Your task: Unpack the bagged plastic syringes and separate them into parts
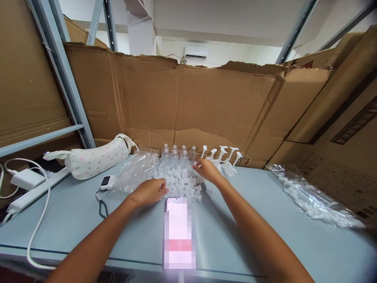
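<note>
My left hand is closed at the near left edge of a pile of small white caps; what its fingers hold, if anything, is hidden. My right hand reaches over the pile's right side, fingers bent together. Just behind its fingertips stands a clear bottle, and I cannot tell whether they touch it. Several more clear plastic bottles stand upright in a group behind the caps. To the right of them are several white pump-like pieces, their stems tilted at different angles.
A lit phone lies in front of the caps. Left are a clear plastic bag, a small white device, a patterned pouch and a power strip. Another filled bag lies right. Cardboard walls the back.
</note>
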### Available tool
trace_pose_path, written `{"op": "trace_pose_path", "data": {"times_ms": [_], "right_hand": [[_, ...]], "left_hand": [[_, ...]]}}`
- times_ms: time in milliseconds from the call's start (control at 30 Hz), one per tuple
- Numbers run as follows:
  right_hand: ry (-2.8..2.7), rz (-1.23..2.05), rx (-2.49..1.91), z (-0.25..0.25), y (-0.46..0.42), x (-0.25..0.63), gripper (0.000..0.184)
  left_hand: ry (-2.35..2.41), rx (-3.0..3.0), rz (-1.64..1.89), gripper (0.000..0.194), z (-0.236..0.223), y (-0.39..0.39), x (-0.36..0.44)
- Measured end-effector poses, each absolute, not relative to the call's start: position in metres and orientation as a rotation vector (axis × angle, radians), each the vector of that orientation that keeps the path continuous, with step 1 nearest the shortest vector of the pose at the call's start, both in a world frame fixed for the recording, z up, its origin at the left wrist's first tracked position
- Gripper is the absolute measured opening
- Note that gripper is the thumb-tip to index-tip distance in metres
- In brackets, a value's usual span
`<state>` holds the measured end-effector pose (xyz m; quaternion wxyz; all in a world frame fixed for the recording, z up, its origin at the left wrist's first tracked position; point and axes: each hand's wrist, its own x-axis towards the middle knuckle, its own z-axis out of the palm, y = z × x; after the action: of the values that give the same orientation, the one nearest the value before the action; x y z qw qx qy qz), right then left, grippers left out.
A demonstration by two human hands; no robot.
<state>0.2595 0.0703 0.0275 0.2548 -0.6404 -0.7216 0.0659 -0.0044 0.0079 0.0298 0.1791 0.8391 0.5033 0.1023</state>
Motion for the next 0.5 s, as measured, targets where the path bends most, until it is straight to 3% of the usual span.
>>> {"op": "trace_pose_path", "data": {"times_ms": [200,333,500], "right_hand": [[-1.664,-0.054,-1.962,0.043,0.016,0.386,0.026],[-1.128,-0.351,-2.411,0.028,-0.018,0.486,0.041],[-0.736,-0.197,-2.703,-0.019,-0.052,0.557,0.053]], "left_hand": [[1.565,2.447,0.379,0.027,0.038,0.002,0.003],[1.598,2.448,0.483,0.029,0.042,0.000,0.008],[1.596,2.427,0.555,0.030,0.042,0.002,0.009]]}}
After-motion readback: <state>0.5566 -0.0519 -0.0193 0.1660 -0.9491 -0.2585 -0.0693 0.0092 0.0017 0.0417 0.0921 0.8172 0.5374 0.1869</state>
